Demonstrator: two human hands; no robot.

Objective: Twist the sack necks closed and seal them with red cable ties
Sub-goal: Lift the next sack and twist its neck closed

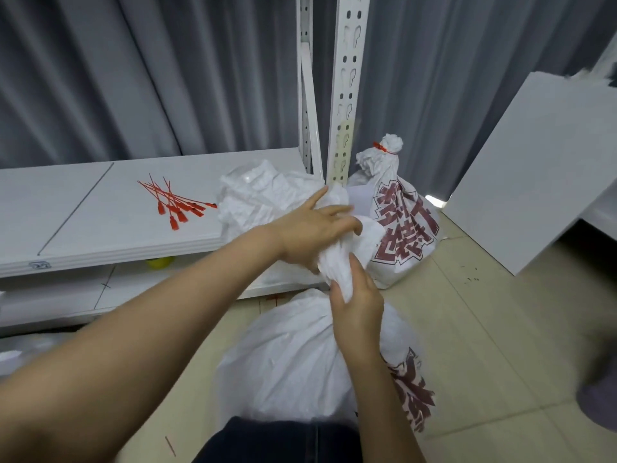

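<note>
Seen from the head camera, a white woven sack (293, 355) with dark red print stands on the tiled floor (484, 329) just in front of the person's dark trouser knee (277, 439), and its sack neck (337, 262) is bunched upward between the 2 hands. The right hand (359, 312) grips the neck low down, just above the sack's body, with fingers wrapped round the fabric and the thumb pointing up along it. The left hand (310, 235) reaches in from the left and holds the loose top of the neck, most fingers curled over the crumpled cloth while the index finger lies straight. On the low white shelf (100, 208) to the left lies a loose pile of red cable ties (173, 203), well apart from both hands. Beside the ties, a second crumpled white sack (260, 192) rests on the shelf's right end. Behind the hands, a third sack (400, 222) stands on the floor by the slotted white upright (344, 88), its neck already cinched with 1 red tie (380, 147). A white board (534, 182) leans at the right, and grey curtains (133, 78) hang behind everything.
</note>
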